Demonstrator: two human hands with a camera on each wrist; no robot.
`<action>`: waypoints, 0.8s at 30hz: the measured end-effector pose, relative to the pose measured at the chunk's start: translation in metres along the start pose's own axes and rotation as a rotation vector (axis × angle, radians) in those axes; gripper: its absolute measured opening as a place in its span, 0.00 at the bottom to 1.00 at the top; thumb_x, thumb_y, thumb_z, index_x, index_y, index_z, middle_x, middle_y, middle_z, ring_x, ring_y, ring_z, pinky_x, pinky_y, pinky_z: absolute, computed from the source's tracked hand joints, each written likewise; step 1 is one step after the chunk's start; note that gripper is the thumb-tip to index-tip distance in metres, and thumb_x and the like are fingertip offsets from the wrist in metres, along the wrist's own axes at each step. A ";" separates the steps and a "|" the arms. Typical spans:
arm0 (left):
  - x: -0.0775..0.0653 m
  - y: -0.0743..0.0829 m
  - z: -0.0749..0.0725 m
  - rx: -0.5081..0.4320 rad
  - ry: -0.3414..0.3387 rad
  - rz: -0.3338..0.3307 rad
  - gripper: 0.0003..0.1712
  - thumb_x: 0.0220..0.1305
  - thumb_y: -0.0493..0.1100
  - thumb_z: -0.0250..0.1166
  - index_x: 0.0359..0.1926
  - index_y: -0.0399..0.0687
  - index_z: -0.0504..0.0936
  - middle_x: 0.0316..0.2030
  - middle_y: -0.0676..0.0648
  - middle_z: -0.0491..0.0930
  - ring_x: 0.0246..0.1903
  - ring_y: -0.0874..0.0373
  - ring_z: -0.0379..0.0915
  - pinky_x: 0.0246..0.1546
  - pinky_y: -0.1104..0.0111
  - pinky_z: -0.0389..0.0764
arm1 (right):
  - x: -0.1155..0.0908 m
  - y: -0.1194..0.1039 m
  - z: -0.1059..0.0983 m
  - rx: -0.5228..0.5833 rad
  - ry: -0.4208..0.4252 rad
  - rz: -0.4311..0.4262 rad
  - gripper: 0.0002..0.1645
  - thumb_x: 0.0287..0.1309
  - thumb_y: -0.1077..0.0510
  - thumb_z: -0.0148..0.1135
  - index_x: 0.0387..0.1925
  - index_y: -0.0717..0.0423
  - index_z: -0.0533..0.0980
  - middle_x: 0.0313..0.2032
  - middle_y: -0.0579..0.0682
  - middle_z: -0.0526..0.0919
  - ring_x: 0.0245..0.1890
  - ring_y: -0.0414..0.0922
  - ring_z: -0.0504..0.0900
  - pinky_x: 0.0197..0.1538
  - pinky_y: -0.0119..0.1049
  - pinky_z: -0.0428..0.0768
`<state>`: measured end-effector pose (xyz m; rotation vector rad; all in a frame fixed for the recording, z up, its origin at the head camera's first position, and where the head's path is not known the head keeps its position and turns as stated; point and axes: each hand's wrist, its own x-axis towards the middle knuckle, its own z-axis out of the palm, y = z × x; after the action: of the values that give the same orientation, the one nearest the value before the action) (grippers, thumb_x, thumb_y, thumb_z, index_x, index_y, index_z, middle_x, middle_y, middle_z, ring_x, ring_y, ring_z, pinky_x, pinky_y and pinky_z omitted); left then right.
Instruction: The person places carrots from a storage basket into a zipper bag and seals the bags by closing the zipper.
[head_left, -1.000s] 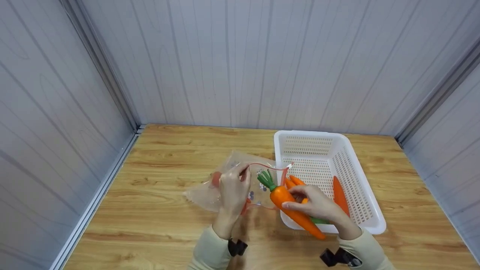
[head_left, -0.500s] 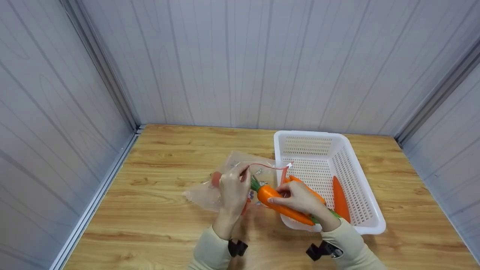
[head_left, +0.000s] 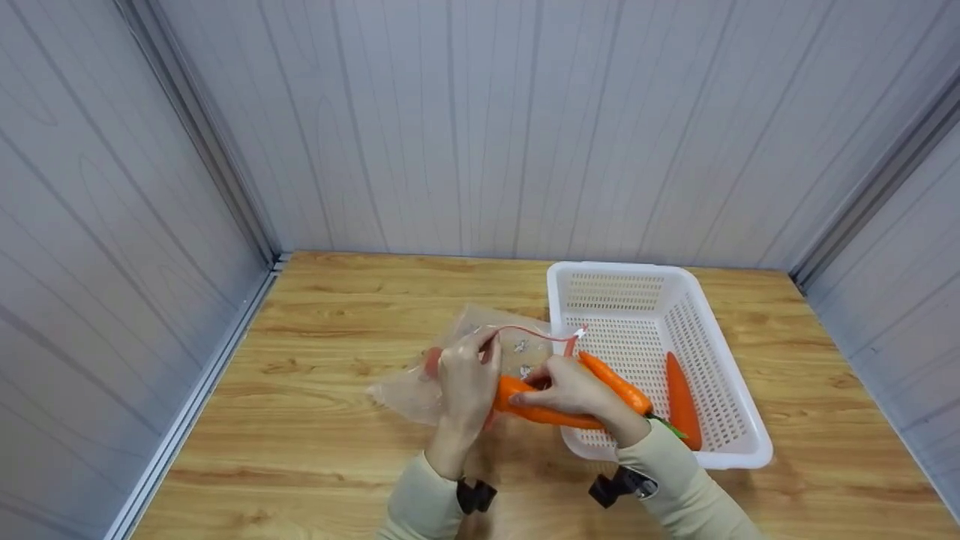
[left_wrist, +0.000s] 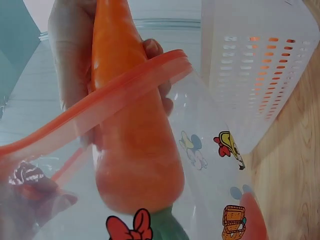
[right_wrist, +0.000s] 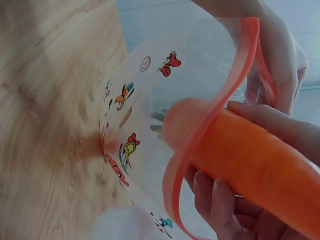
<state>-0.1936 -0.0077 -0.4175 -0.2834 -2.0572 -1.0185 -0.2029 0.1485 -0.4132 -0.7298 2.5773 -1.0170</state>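
I've got a chunky orange carrot gripped in the right hand, green leafy top first through the mouth of a see-through bag. Fat end's inside the plastic, narrow end's sticking out. From what I can see, the bag's got cartoon prints and a red-orange strip round its gaping opening, with the left hand pinching that edge.

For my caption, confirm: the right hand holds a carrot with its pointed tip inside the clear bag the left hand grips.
Wrong end: the left wrist view shows the green top, not the tip, inside the bag. The right hand holds the carrot; the left hand grips the bag.
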 end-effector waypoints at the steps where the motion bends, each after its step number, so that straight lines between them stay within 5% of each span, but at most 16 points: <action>1: 0.000 0.000 0.000 0.003 0.002 0.002 0.05 0.48 0.30 0.64 0.29 0.39 0.83 0.25 0.47 0.81 0.25 0.59 0.77 0.29 0.72 0.78 | 0.001 0.000 0.001 -0.003 -0.008 -0.009 0.15 0.47 0.44 0.64 0.22 0.52 0.80 0.16 0.40 0.73 0.16 0.35 0.66 0.22 0.27 0.66; 9: 0.002 -0.002 -0.001 0.017 0.066 0.057 0.02 0.47 0.30 0.64 0.24 0.39 0.82 0.22 0.48 0.80 0.22 0.60 0.76 0.23 0.71 0.77 | 0.006 0.006 0.001 0.133 -0.046 -0.110 0.14 0.53 0.58 0.59 0.37 0.64 0.79 0.26 0.51 0.81 0.23 0.41 0.76 0.25 0.35 0.77; 15: 0.002 -0.004 0.000 0.032 0.100 0.075 0.03 0.46 0.30 0.64 0.23 0.40 0.81 0.21 0.48 0.80 0.21 0.61 0.76 0.21 0.71 0.76 | -0.003 0.001 -0.007 0.249 -0.059 -0.093 0.12 0.54 0.60 0.58 0.38 0.63 0.79 0.27 0.55 0.81 0.23 0.44 0.76 0.23 0.39 0.77; 24: 0.006 -0.002 -0.003 0.043 0.087 0.062 0.03 0.47 0.30 0.64 0.24 0.39 0.82 0.22 0.48 0.81 0.22 0.61 0.76 0.22 0.71 0.77 | -0.027 -0.019 -0.037 0.258 -0.005 -0.031 0.11 0.56 0.63 0.55 0.38 0.68 0.77 0.29 0.62 0.80 0.24 0.54 0.76 0.24 0.35 0.77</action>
<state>-0.1968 -0.0124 -0.4126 -0.2742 -1.9770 -0.9316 -0.1890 0.1719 -0.3714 -0.7032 2.3748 -1.3235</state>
